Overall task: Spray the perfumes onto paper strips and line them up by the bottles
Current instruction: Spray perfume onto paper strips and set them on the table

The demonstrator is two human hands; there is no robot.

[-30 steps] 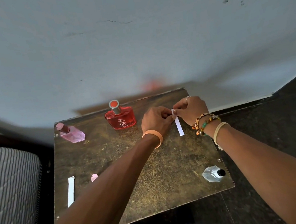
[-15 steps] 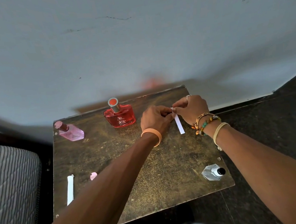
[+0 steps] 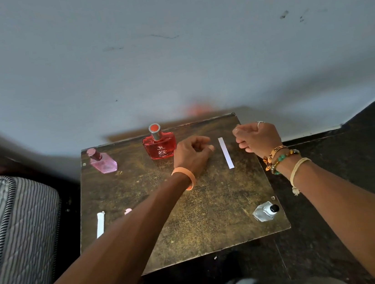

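Scuffed pale wall (image 3: 169, 49), dark floor (image 3: 360, 143), worn brown table (image 3: 214, 209), striped mattress (image 3: 13, 224) at left

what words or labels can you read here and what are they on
"RED ZX": front label of the red perfume bottle.
Emblem above and fine print below it: too small to read.
Lettering on the woven wristband: blurred, unreadable.
Pink perfume bottle and clear bottle: no text visible.

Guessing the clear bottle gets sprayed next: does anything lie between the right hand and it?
Nothing visible does. Only bare table separates the right hand from the clear bottle; the white strip lies to the hand's left.
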